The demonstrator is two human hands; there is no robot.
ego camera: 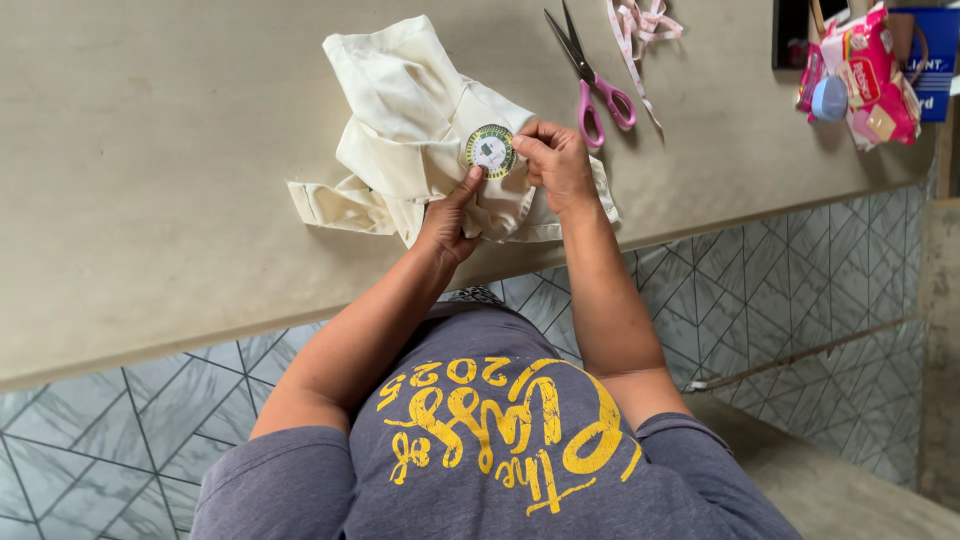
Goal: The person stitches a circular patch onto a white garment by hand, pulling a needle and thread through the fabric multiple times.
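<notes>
Two hands, left (447, 222) and right (556, 160), pinch a round badge (490, 150) against a cream bag (420, 130); the loose folds could shift it off-centre.

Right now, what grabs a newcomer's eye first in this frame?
Both hands meet mid-table on a round green-and-white sticker pressed onto a bunched cream cloth bag: the left hand pins its lower edge with the thumb, the right hand pinches its right side. Just beyond lie pink-handled scissors and a pale pink ribbon, with a pink packet at the table's far right edge.
</notes>
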